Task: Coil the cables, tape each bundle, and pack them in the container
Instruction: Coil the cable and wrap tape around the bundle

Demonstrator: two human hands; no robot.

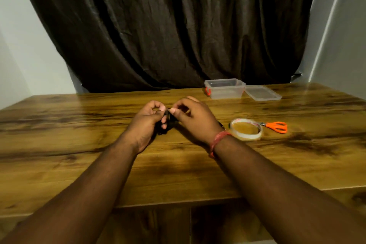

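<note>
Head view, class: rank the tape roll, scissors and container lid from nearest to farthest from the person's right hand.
1. Tape roll, just right of the right hand, beside the wrist.
2. Scissors, farther right, past the tape.
3. Container lid, far right, at the table's back.

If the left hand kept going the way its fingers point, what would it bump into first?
Probably the right hand. The left hand points rightward, with only the small black cable bundle both hands hold between them.
</note>
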